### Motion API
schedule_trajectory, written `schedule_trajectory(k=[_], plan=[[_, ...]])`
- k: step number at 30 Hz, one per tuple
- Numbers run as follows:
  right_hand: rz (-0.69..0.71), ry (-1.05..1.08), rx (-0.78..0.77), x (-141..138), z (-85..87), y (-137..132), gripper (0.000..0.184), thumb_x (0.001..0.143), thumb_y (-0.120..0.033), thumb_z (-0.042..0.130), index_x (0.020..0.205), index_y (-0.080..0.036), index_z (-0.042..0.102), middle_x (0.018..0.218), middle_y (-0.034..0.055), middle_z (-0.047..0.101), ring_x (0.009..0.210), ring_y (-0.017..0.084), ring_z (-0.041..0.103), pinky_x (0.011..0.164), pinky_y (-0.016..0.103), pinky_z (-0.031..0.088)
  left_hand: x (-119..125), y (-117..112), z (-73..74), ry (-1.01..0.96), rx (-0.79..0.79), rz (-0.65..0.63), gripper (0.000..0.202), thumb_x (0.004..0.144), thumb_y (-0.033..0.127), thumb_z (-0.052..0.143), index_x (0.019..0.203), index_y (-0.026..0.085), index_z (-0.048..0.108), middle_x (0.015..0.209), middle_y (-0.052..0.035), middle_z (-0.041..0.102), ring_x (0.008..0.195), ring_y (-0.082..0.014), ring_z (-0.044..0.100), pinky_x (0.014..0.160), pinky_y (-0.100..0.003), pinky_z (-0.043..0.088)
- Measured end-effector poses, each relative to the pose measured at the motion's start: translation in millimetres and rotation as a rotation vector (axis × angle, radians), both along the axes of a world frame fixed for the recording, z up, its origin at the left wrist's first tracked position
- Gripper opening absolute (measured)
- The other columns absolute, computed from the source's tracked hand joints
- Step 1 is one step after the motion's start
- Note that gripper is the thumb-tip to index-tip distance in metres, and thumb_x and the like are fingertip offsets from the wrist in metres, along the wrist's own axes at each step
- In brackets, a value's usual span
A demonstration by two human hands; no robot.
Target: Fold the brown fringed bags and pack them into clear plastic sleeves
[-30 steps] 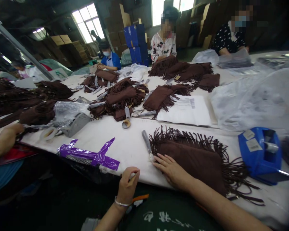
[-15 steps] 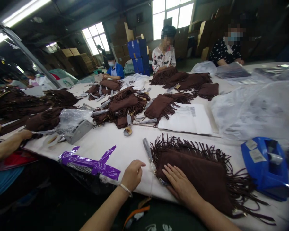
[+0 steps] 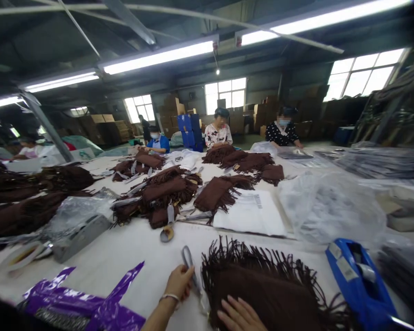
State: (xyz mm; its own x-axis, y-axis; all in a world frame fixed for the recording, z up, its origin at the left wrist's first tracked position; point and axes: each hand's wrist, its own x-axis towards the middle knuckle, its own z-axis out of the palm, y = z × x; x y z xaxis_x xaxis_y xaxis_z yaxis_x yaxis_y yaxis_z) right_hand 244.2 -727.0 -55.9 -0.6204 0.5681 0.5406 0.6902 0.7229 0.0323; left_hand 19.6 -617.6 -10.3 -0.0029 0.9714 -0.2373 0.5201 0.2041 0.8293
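A brown fringed bag (image 3: 272, 294) lies on the white table (image 3: 124, 253) right in front of me. My right hand (image 3: 239, 315) rests flat on its near left corner, fingers stretched out. My left hand (image 3: 179, 281) is just left of the bag, fingers curled around the bag's grey strap (image 3: 189, 266), which runs away from me. A bracelet sits on my left wrist.
A blue tape dispenser (image 3: 357, 280) stands at the right, purple plastic (image 3: 86, 305) at the near left. Piles of brown fringed bags (image 3: 165, 193), clear plastic bags (image 3: 327, 207) and a white paper sheet (image 3: 251, 214) cover the table. Several people sit along the far side.
The view has tilted up toward the ceiling. My left hand moved forward from the table edge onto the grey strap. My right hand stays on the bag.
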Motion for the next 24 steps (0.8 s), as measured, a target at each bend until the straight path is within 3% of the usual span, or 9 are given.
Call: schedule_trajectory(k=[3, 5, 10, 13, 16, 18, 21, 24], plan=[[-0.007, 0.081, -0.43, -0.2, 27.7, -18.5, 0.055, 0.086, -0.03, 0.052, 0.137, -0.026, 0.033, 0.138, 0.0041, 0.044, 0.126, 0.024, 0.041, 0.1, 0.043, 0.042, -16.6, -11.7, 3.9, -0.095, -0.022, 0.001, 0.042, 0.07, 0.061, 0.055, 0.065, 0.02, 0.046, 0.047, 0.0024, 0.054, 0.033, -0.0114, 0.046, 0.032, -0.021, 0.029], [-0.03, 0.231, -0.622, -3.9, 38.0, -20.7, 0.056, 0.086, -0.03, 0.051, 0.139, -0.025, 0.031, 0.142, 0.0064, 0.039, 0.132, 0.024, 0.032, 0.106, 0.045, 0.035, -22.4, -20.0, 6.8, -0.141, -0.017, 0.0, 0.041, 0.07, 0.058, 0.058, 0.073, 0.018, 0.05, 0.057, 0.0013, 0.058, 0.043, -0.0115, 0.053, 0.037, -0.02, 0.035], [-0.08, 0.596, -0.756, -31.5, 43.6, -0.7, 0.071, 0.08, -0.033, 0.059, 0.141, -0.024, 0.024, 0.144, 0.0091, 0.034, 0.132, 0.025, 0.03, 0.108, 0.047, 0.029, -4.5, -58.3, 33.2, -0.183, 0.141, -0.104, 0.035, 0.07, 0.049, 0.065, 0.081, 0.018, 0.056, 0.062, 0.0012, 0.059, 0.055, -0.0127, 0.055, 0.054, -0.023, 0.044], [-0.012, 0.741, -0.858, -47.7, 46.6, 11.3, 0.056, 0.084, -0.035, 0.054, 0.135, -0.022, 0.036, 0.132, 0.0096, 0.049, 0.121, 0.023, 0.046, 0.102, 0.042, 0.038, 5.2, -84.3, 43.9, -0.165, 0.26, -0.25, 0.029, 0.075, 0.042, 0.063, 0.091, 0.019, 0.058, 0.074, -0.0006, 0.062, 0.067, -0.0142, 0.057, 0.066, -0.025, 0.046], [-0.033, 0.797, -0.9, -54.8, 46.3, 12.7, 0.037, 0.091, -0.034, 0.042, 0.124, -0.02, 0.05, 0.114, 0.0085, 0.062, 0.105, 0.02, 0.057, 0.093, 0.037, 0.046, -2.0, -103.4, 30.6, -0.018, 0.255, -0.255, 0.024, 0.08, 0.04, 0.058, 0.093, 0.019, 0.057, 0.074, -0.0012, 0.059, 0.068, -0.0153, 0.056, 0.066, -0.027, 0.045], [-0.027, 0.753, -0.834, -55.5, 43.3, 8.0, 0.032, 0.09, -0.034, 0.044, 0.117, -0.02, 0.055, 0.109, 0.0072, 0.064, 0.104, 0.02, 0.058, 0.098, 0.04, 0.041, -9.5, -113.3, 13.2, 0.154, 0.276, -0.282, 0.02, 0.078, 0.038, 0.059, 0.084, 0.018, 0.058, 0.075, -0.0032, 0.058, 0.072, -0.0184, 0.054, 0.068, -0.031, 0.044], [0.087, 0.616, -0.778, -52.9, 37.4, -1.5, 0.03, 0.088, -0.03, 0.048, 0.117, -0.023, 0.056, 0.114, 0.0052, 0.063, 0.111, 0.02, 0.054, 0.107, 0.046, 0.029, -12.0, -124.2, -8.9, 0.292, 0.342, -0.378, 0.012, 0.077, 0.029, 0.058, 0.081, 0.018, 0.058, 0.086, -0.0069, 0.059, 0.085, -0.0229, 0.052, 0.078, -0.038, 0.043], [0.137, 0.458, -0.706, -46.4, 31.5, -7.3, 0.034, 0.09, -0.028, 0.046, 0.124, -0.026, 0.051, 0.124, 0.0045, 0.057, 0.121, 0.02, 0.045, 0.107, 0.047, 0.027, -6.1, -125.2, -16.2, 0.261, 0.289, -0.322, 0.006, 0.076, 0.023, 0.054, 0.076, 0.018, 0.057, 0.081, -0.0066, 0.059, 0.081, -0.0223, 0.053, 0.078, -0.039, 0.042]])
